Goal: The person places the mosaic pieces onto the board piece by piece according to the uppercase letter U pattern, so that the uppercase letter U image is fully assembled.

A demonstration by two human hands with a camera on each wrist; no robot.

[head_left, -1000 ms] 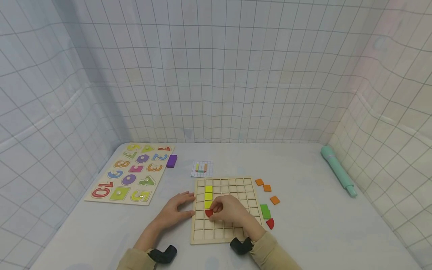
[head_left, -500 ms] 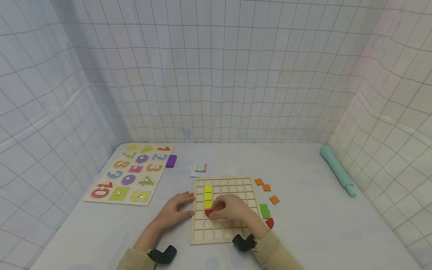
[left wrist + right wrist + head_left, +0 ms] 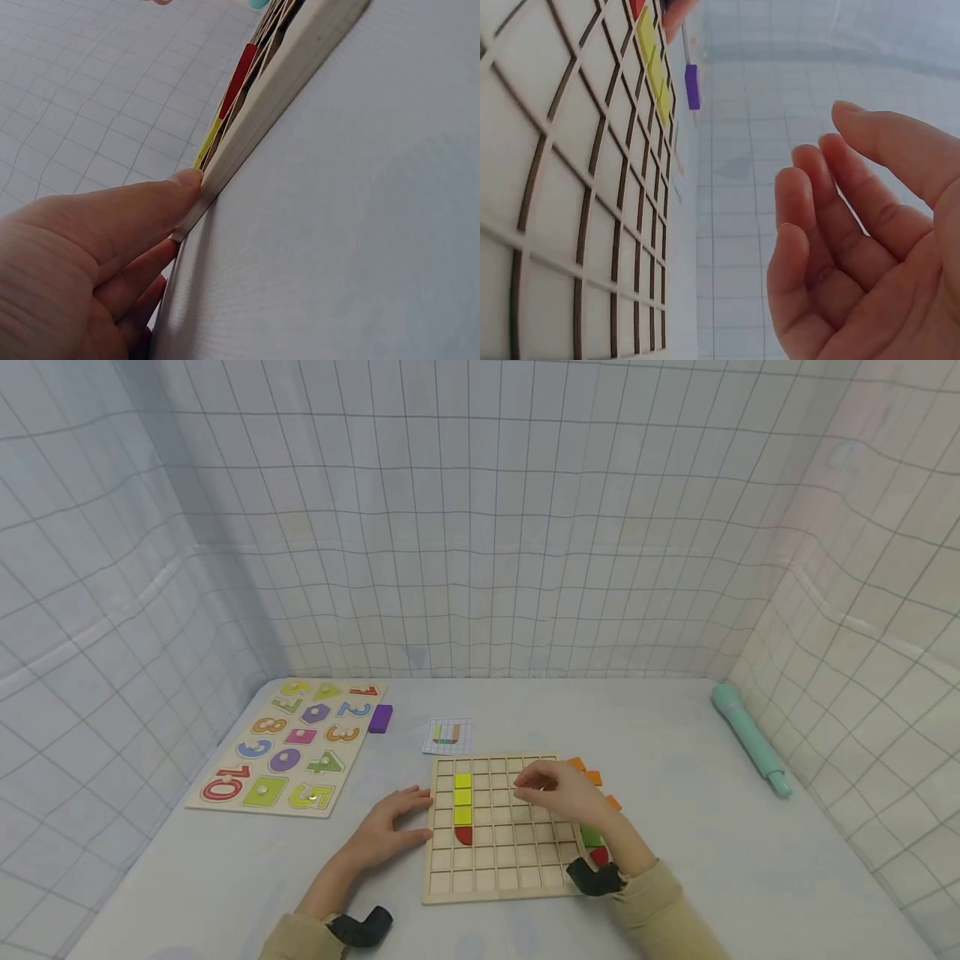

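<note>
A wooden grid board (image 3: 495, 882) lies in front of me. One of its columns holds several yellow square tiles (image 3: 462, 797) with a red quarter-circle tile (image 3: 463, 836) in the cell below them. My left hand (image 3: 388, 828) touches the board's left edge with thumb and fingertips, its fingers fairly straight; the left wrist view shows the thumb (image 3: 142, 214) against the wooden side. Above the right part of the board hovers my right hand (image 3: 566, 792). Its fingers are loosely bent, and the right wrist view shows nothing between them and the thumb.
Right of the board lie orange squares (image 3: 593, 777), green tiles (image 3: 591, 837) and a red quarter-circle (image 3: 599, 856), partly covered by the right arm. A pattern card (image 3: 448, 737) is behind the board. Further out are a number puzzle (image 3: 285, 747), a purple block (image 3: 381, 718) and a mint-green tube (image 3: 750, 739).
My right hand has left the red quarter-circle tile in its cell and moved right and away from me, over the board. The left hand has stayed at the board's edge.
</note>
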